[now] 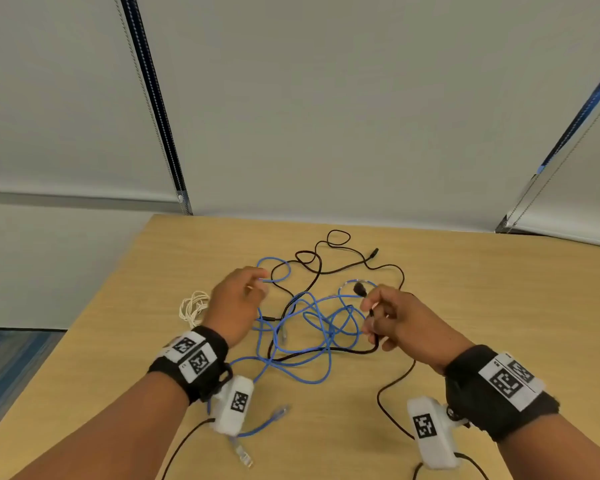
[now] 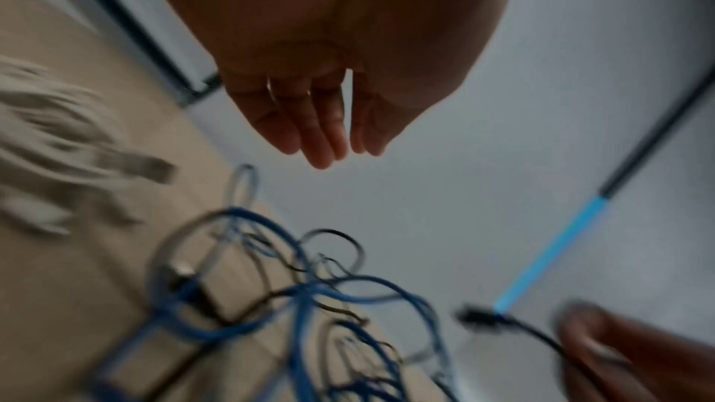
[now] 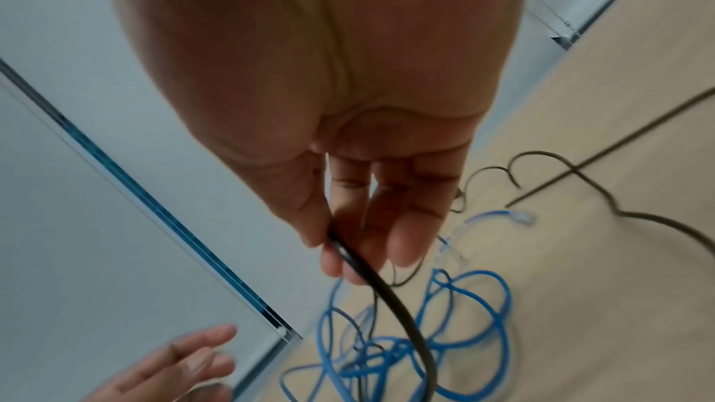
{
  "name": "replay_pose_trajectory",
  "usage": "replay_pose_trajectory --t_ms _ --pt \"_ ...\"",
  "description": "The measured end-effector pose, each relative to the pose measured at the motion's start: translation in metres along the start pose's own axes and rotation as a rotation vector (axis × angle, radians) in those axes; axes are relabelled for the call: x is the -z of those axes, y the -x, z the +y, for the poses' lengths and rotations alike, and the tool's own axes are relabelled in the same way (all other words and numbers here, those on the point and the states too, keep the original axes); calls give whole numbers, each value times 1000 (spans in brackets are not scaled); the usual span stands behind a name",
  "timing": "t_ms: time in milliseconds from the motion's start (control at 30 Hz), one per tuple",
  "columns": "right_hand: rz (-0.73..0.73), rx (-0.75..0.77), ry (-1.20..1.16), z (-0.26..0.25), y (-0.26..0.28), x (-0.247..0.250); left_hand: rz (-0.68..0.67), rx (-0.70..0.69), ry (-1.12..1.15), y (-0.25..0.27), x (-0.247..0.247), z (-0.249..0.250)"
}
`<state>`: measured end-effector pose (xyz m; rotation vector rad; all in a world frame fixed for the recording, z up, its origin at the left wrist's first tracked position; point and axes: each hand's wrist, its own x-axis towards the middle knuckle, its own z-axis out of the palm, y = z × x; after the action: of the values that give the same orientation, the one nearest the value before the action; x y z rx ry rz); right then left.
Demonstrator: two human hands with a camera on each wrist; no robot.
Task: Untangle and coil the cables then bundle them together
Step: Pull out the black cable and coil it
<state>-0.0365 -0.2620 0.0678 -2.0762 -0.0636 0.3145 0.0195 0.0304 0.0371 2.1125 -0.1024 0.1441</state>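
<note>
A blue network cable (image 1: 309,327) and a thin black cable (image 1: 326,268) lie tangled on the wooden table (image 1: 482,306). My right hand (image 1: 378,317) pinches the black cable (image 3: 371,280) near its plug end (image 1: 360,289), lifted a little above the tangle. My left hand (image 1: 253,285) hovers over the left side of the tangle with fingers (image 2: 321,139) straight and nothing in it. In the left wrist view the blue cable (image 2: 309,295) is blurred, and the black plug (image 2: 476,317) shows at the lower right.
A coiled white cable (image 1: 193,308) lies at the table's left edge, behind my left wrist. Blue cable ends with clear plugs (image 1: 278,414) rest near the front. White roller blinds (image 1: 326,98) hang behind the table. Bare tabletop extends to the right.
</note>
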Motion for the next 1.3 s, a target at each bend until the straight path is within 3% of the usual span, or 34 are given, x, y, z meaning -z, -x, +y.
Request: replay_pose_trajectory --t_ms 167,233,300,400,500,733,867,967,1067,1200,1300 --pt "58 249 4 -50 0 17 -207 -522 -16 9 -27 82" --pt "100 368 40 -70 2 22 -188 -638 -120 -1 -25 110" --pt "188 437 8 -84 3 26 -142 -666 -213 -16 -16 135" --pt "277 458 -158 -87 3 28 -48 -661 -277 -37 1 156" --pt "274 426 -290 -72 -4 21 68 -642 -171 -47 6 166" --pt "79 151 -215 -13 -18 -6 304 -306 342 -70 15 156" --pt "37 154 -542 -19 -20 -1 163 -248 229 -63 5 129" --pt "-4 112 -393 -33 -28 -2 146 -201 265 -55 -6 121" --pt "91 8 -225 -35 -33 -7 128 -230 374 -53 -5 126" --pt "50 -60 -144 -32 -39 -10 -49 -322 561 -51 4 134" --pt "-11 22 -202 -39 -39 -10 -57 -159 602 -52 -3 132"
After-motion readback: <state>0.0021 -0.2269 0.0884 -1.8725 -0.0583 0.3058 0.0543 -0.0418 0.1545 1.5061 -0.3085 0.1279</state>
